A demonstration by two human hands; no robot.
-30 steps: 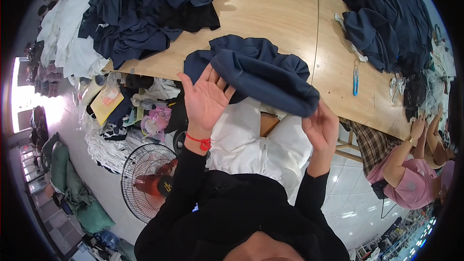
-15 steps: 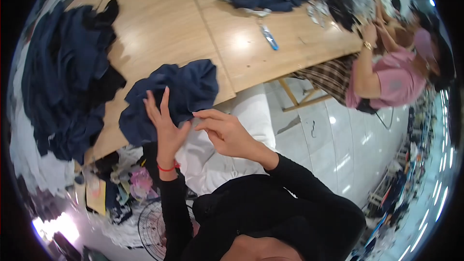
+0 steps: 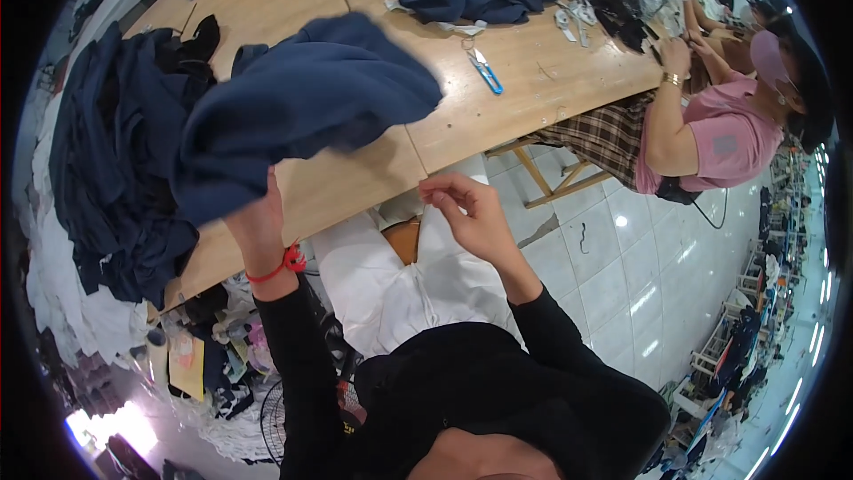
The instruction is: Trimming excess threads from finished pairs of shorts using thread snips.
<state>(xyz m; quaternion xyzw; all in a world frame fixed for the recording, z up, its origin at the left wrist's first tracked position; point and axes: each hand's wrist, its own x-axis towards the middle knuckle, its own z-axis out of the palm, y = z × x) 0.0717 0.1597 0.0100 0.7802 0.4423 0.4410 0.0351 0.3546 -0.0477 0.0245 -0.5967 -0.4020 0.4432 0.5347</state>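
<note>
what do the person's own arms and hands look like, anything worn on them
Both arms are in long black sleeves reaching the wrists. The left hand is bare, with a red cord bracelet knotted at the wrist. The right hand is bare, with no bracelet visible.

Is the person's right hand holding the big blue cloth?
No, the right hand is off the blue cloth, with fingers pinched over the white lap, while the left hand lifts the cloth.

Garment (image 3: 302,107) lifted over table (image 3: 355,187) edge by left hand (image 3: 258,231); right hand (image 3: 466,213) just below edge, w/ clothes pile (image 3: 107,169) at left, snips (image 3: 484,71) behind right, co-worker (image 3: 711,124) seated far right
</note>
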